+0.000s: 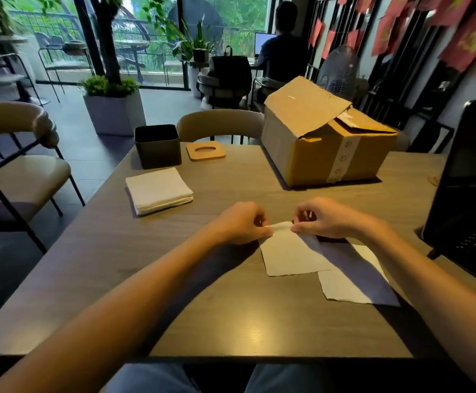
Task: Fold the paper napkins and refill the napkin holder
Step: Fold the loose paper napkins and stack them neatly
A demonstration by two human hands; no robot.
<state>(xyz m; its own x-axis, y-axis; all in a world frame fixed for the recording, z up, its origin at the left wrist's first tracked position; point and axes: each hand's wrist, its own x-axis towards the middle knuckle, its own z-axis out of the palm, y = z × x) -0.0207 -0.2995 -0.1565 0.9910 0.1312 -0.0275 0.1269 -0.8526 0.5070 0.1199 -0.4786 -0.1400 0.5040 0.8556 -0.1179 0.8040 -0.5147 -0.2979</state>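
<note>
hands: left hand (241,224), right hand (326,219) pinch napkin (290,251) far edge.

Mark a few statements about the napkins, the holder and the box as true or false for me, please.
1. The left hand and right hand pinch the napkin by its far edge. True.
2. The wooden lid sits on the napkin holder. False: it lies on the table beside it.
3. The napkin stack lies near the holder. True.
4. The cardboard box is sealed. False: a flap stands up.
</note>
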